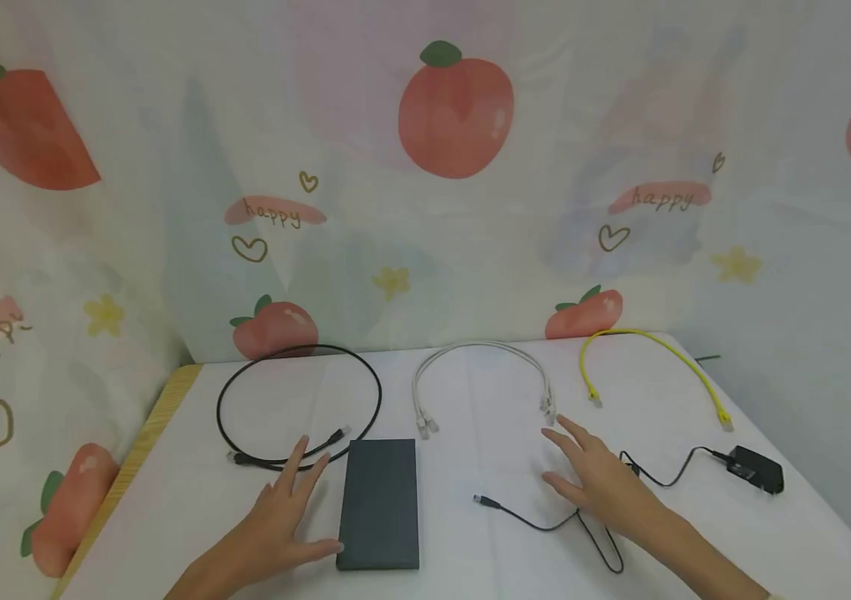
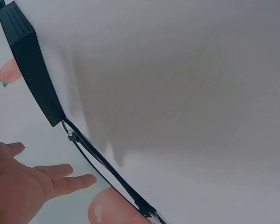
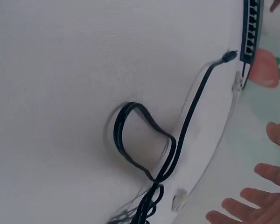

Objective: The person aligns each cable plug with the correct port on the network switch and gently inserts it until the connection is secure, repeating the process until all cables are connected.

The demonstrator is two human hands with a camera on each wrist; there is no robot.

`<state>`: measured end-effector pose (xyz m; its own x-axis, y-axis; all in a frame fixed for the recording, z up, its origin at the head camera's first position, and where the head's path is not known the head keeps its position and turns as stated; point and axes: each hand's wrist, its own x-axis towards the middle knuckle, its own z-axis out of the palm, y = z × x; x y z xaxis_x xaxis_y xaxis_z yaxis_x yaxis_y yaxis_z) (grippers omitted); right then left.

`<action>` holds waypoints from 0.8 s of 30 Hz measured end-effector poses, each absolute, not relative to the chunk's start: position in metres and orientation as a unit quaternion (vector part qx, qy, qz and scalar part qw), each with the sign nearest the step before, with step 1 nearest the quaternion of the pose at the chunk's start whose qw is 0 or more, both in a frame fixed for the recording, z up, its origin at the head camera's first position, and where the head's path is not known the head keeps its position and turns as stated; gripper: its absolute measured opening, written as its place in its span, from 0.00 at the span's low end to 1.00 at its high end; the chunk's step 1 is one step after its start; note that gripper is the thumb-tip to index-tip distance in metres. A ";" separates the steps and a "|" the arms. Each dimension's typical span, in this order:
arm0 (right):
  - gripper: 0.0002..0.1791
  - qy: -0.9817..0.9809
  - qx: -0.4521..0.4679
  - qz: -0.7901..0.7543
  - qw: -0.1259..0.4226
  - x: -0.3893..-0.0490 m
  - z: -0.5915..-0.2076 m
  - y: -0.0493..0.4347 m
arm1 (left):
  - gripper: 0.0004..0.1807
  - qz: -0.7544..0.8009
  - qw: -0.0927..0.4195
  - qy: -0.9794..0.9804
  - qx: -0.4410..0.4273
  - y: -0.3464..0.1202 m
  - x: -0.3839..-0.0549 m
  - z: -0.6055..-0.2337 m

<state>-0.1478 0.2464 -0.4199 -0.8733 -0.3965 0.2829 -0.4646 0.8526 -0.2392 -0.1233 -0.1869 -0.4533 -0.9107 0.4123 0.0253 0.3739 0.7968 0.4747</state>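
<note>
A dark grey network switch [image 1: 380, 504] lies flat on the white table; its port row shows in the right wrist view and vent holes in the left wrist view. My left hand [image 1: 267, 525] is spread just left of the switch, thumb tip right at its edge in the head view, holding nothing. My right hand [image 1: 605, 483], fingers apart and also holding nothing, hovers over the thin black power cord [image 1: 538, 526]. This cord has a plug [image 1: 487, 502] at one end, a tied loop, and a black power adapter [image 1: 755, 469] at the right.
Behind the switch, a looped black network cable [image 1: 380, 400] lies at the left. Pale grey network cables [image 1: 481, 342] curve in the middle, and a yellow network cable [image 1: 650, 335] lies at the back right. A fruit-patterned curtain [image 1: 455, 250] stands behind the table.
</note>
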 end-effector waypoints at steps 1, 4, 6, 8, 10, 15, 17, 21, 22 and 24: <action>0.29 -0.955 0.234 0.146 0.112 -0.148 -0.421 0.242 | 0.58 0.243 0.036 0.944 0.219 -0.187 -0.123 -0.454; 0.27 -0.951 0.252 0.140 0.107 -0.151 -0.426 0.231 | 0.56 0.256 0.035 0.936 0.239 -0.187 -0.123 -0.454; 0.25 -0.951 0.257 0.142 0.095 -0.152 -0.429 0.225 | 0.54 0.268 0.047 0.930 0.246 -0.186 -0.124 -0.454; 0.22 -0.951 0.260 0.144 0.082 -0.154 -0.433 0.220 | 0.52 0.282 0.064 0.924 0.249 -0.185 -0.124 -0.453; 0.20 -0.952 0.259 0.149 0.063 -0.155 -0.435 0.215 | 0.50 0.285 0.079 0.922 0.250 -0.184 -0.125 -0.453; 0.16 -0.948 0.270 0.164 0.032 -0.158 -0.438 0.207 | 0.47 0.286 0.101 0.916 0.261 -0.182 -0.126 -0.455; 0.15 -0.945 0.276 0.173 0.025 -0.158 -0.439 0.205 | 0.45 0.289 0.106 0.913 0.268 -0.181 -0.126 -0.456; 0.12 -0.940 0.284 0.190 0.002 -0.159 -0.440 0.202 | 0.42 0.285 0.111 0.911 0.276 -0.179 -0.126 -0.457; 0.11 -0.939 0.283 0.194 -0.008 -0.160 -0.440 0.201 | 0.41 0.286 0.113 0.911 0.276 -0.179 -0.126 -0.457; 0.11 -0.938 0.282 0.202 -0.024 -0.160 -0.440 0.199 | 0.40 0.286 0.118 0.910 0.275 -0.178 -0.125 -0.456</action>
